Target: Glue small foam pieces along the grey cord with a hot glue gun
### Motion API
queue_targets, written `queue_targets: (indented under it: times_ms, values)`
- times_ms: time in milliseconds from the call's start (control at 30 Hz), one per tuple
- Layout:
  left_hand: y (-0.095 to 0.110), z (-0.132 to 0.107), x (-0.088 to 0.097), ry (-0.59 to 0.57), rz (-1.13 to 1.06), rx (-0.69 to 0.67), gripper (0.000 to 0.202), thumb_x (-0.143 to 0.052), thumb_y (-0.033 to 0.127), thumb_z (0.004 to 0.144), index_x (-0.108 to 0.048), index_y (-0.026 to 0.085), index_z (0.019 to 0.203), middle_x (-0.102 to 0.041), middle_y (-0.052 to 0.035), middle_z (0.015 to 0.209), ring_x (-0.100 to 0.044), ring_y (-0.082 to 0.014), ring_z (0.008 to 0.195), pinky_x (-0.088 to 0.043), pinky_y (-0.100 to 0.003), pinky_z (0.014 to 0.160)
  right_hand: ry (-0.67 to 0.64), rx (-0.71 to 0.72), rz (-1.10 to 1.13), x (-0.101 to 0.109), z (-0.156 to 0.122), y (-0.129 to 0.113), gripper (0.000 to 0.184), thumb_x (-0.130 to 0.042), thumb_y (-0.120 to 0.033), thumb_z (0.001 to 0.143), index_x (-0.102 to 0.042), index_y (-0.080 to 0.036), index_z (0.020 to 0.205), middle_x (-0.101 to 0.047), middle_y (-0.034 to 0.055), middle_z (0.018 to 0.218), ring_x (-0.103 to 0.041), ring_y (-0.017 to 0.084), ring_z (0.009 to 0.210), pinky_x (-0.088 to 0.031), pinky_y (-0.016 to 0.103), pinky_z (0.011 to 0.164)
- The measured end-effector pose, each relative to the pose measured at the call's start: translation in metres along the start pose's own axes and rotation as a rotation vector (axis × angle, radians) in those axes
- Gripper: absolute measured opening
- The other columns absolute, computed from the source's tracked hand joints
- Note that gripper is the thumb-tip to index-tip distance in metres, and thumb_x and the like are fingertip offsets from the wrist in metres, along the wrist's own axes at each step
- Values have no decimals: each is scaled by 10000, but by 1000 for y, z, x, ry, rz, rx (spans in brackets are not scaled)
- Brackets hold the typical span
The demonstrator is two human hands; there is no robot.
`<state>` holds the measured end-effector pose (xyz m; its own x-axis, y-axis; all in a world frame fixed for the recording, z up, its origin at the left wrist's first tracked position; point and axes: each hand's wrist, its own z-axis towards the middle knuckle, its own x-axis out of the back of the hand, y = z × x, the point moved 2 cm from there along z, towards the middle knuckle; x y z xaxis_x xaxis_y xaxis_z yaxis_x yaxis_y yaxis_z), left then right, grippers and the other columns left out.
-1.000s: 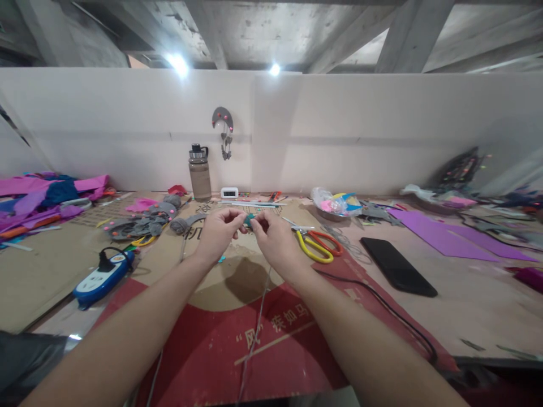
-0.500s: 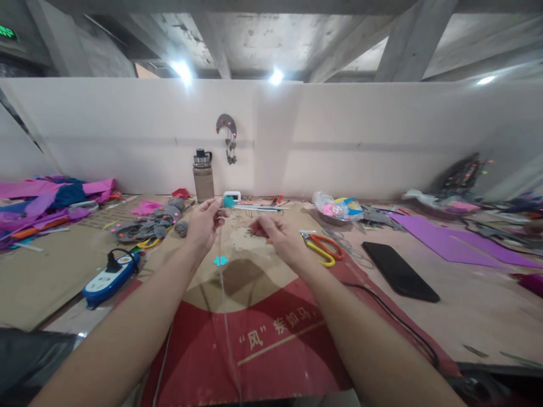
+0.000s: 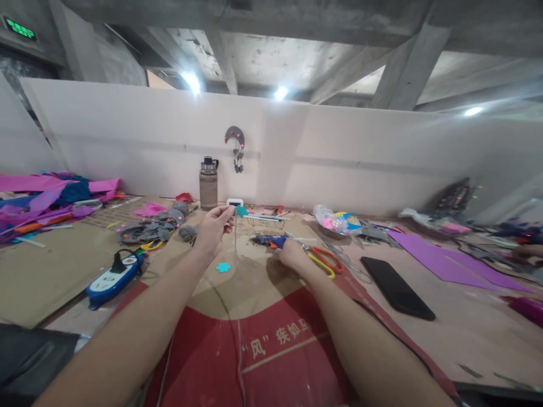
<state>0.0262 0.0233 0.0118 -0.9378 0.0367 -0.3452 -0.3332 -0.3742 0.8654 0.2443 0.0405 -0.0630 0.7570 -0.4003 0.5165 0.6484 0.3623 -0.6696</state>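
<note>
My left hand (image 3: 215, 229), raised over the cardboard, pinches a small teal cutout (image 3: 241, 211) between thumb and fingertips. From that hand a thin pale string (image 3: 238, 333) runs down towards the front edge. My right hand (image 3: 292, 252) is wrapped round a dark blue glue gun (image 3: 271, 241) with an orange trigger, its nozzle pointing left. Below and between the hands, a light blue flower-shaped cutout (image 3: 223, 267) lies flat on the cardboard. Scissors (image 3: 326, 261) with orange and yellow handles rest just right of my right hand.
A printed cardboard sheet (image 3: 288, 367) covers the table's middle. To the left are a power strip (image 3: 112, 280) and grey felt pieces (image 3: 156, 226). A bottle (image 3: 208, 185) stands by the wall. On the right lie a black phone (image 3: 396, 287) and purple sheets (image 3: 441, 260); another person's hand (image 3: 530, 252) shows at the far right.
My right hand has moved slightly right and taken hold of the glue gun. My left hand still pinches the teal cutout. The camera view has shifted a little.
</note>
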Motion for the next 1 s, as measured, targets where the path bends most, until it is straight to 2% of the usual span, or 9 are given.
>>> queue_targets:
  times_ms: [67,167,300,433,533,633,733,867,1000]
  values:
    - [-1,0,1,13,20,0,272,-714,370,623,-625,148,754,-521,34,551,-448,-49,468,-306,-156,401,-44,-38,-19,4,5,-6,225,-626,-200,563,-436,-241,451,-410,-26,358,-389,129,339,-283,275,389]
    - [-2,2,4,51,43,-6,293,-722,390,606,-629,149,745,-530,32,552,-457,-49,472,-311,-157,407,-27,-80,0,16,11,-21,68,-556,-259,647,-523,-213,608,-516,0,489,-473,147,427,-334,264,416]
    - [-4,5,9,107,90,-4,301,-718,399,600,-626,147,736,-530,32,545,-462,-50,475,-309,-154,409,88,-115,229,31,6,-51,242,-488,-253,686,-507,-189,919,-556,-10,690,-530,150,591,-428,267,526]
    - [-5,7,12,142,92,8,293,-717,393,600,-620,148,729,-526,37,562,-458,-46,471,-305,-150,403,-53,-48,543,35,-9,-85,336,-488,-255,723,-446,-213,1053,-586,-2,778,-535,128,566,-462,271,537]
    - [-4,8,13,151,77,13,300,-726,392,588,-618,145,721,-526,36,568,-456,-44,470,-306,-149,396,-149,-45,628,33,-17,-98,359,-507,-275,740,-425,-211,1083,-590,-7,741,-489,108,482,-427,252,461]
    - [-3,7,13,144,65,16,292,-725,387,590,-620,148,720,-541,30,596,-455,-44,477,-303,-151,393,-135,-16,522,31,-19,-95,374,-523,-292,755,-445,-209,1112,-587,-2,719,-504,129,515,-430,264,477]
    - [-2,6,12,134,72,11,275,-717,384,599,-621,153,712,-559,24,620,-460,-47,487,-302,-159,398,-60,75,333,30,-19,-90,379,-522,-299,777,-474,-212,1143,-621,48,841,-580,193,723,-476,334,650]
    - [0,5,10,126,66,11,273,-725,379,590,-616,151,694,-547,23,604,-453,-51,488,-290,-167,400,-35,193,225,31,-20,-92,377,-480,-285,821,-461,-214,1191,-596,88,1059,-558,227,973,-421,399,872]
    - [-1,4,8,99,67,1,266,-717,376,610,-619,148,704,-531,21,602,-452,-54,503,-291,-165,414,3,223,173,30,-21,-95,397,-484,-261,816,-453,-206,1207,-574,104,1123,-543,240,1020,-400,408,903]
